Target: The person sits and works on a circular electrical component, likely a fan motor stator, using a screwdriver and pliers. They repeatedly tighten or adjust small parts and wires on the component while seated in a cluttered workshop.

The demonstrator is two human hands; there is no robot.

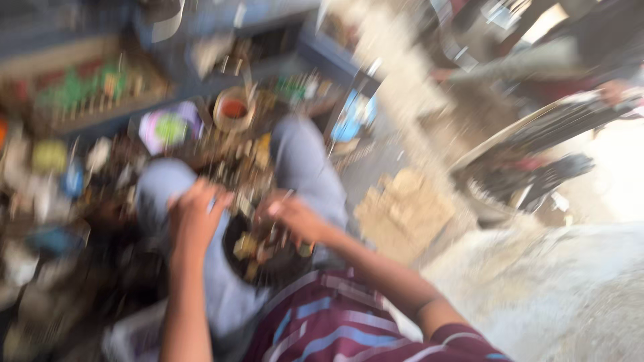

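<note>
left hand (194, 214) on knee, grip unclear in blur | right hand (295, 218) seems to pinch a thin tool over dark dish of small parts (265, 251) in lap | advice: steady the dish, pick slowly

Single head view, looking steeply down, close over lap, tilted, motion-blurred

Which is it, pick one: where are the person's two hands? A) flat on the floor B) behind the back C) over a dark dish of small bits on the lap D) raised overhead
C: the left hand and right hand sit over the dark dish on the lap.
</note>
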